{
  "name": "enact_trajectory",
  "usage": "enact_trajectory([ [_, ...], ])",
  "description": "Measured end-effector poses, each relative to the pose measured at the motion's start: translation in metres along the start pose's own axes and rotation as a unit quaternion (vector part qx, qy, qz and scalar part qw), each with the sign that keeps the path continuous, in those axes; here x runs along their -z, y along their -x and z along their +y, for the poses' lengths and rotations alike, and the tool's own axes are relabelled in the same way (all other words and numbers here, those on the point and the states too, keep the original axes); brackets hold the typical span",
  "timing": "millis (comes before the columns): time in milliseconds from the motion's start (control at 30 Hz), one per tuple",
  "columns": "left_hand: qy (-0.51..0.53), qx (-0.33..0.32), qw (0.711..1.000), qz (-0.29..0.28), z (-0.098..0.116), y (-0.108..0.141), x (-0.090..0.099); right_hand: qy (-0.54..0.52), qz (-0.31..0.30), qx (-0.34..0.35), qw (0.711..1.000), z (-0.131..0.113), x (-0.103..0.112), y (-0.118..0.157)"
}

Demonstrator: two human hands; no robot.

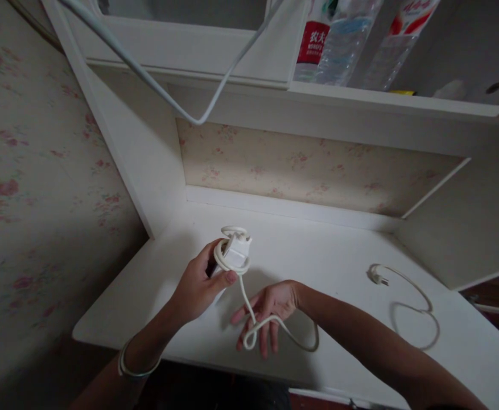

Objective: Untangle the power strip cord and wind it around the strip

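My left hand [202, 285] is closed around a white power strip [237, 249], with turns of white cord [231, 266] looped about its upper end. From there the cord runs down past my right hand [270, 313], making a small loop in front of its fingers. That hand has its palm turned up and its fingers spread, and the cord lies across them without being gripped. To the right, a white plug [378, 277] on a curving cord rests on the white desk [334, 250].
Above the desk is a shelf [394, 99] with several plastic bottles [347, 42]. A pale cable [198, 121] hangs in a V from the top. A white side panel [138, 136] and a flowered wall [40, 188] stand at the left.
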State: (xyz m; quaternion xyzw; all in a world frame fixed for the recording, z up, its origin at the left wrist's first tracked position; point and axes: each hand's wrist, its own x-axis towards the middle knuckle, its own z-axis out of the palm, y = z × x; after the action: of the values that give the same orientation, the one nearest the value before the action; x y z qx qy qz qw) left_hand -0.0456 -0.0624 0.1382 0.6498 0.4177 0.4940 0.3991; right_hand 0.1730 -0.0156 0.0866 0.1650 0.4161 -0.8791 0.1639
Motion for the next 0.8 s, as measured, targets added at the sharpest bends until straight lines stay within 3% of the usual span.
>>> enact_trajectory([
  [100, -0.001, 0.005, 1.0, -0.007, -0.002, 0.001, 0.001, 0.061, 0.035, -0.017, 0.997, 0.008, 0.002, -0.009],
  [233, -0.015, 0.006, 1.0, 0.004, -0.006, 0.001, 0.001, 0.194, 0.221, -0.01, 0.956, 0.023, 0.007, -0.013],
  [333, -0.037, -0.014, 0.999, 0.006, -0.008, 0.003, -0.001, 0.201, 0.276, -0.074, 0.937, 0.032, 0.008, -0.013],
  [400, -0.079, -0.032, 0.996, -0.006, -0.008, 0.004, -0.003, 0.171, 0.238, -0.107, 0.95, 0.034, 0.006, -0.015],
  [533, -0.191, -0.075, 0.979, -0.001, -0.011, 0.007, -0.01, 0.079, 0.042, -0.116, 0.989, 0.038, 0.001, -0.027],
  [600, -0.238, -0.095, 0.966, 0.027, -0.015, 0.008, -0.013, 0.009, 0.028, -0.086, 0.996, 0.044, -0.002, -0.037],
  [633, -0.258, -0.103, 0.96, 0.044, -0.017, 0.008, -0.014, -0.026, 0.06, -0.058, 0.996, 0.048, -0.003, -0.041],
  [700, -0.288, -0.111, 0.948, 0.079, -0.019, 0.007, -0.015, -0.09, 0.18, 0.025, 0.979, 0.058, -0.007, -0.049],
  [800, -0.309, -0.122, 0.933, 0.137, -0.02, 0.005, -0.016, -0.174, 0.351, 0.132, 0.91, 0.073, -0.013, -0.054],
])
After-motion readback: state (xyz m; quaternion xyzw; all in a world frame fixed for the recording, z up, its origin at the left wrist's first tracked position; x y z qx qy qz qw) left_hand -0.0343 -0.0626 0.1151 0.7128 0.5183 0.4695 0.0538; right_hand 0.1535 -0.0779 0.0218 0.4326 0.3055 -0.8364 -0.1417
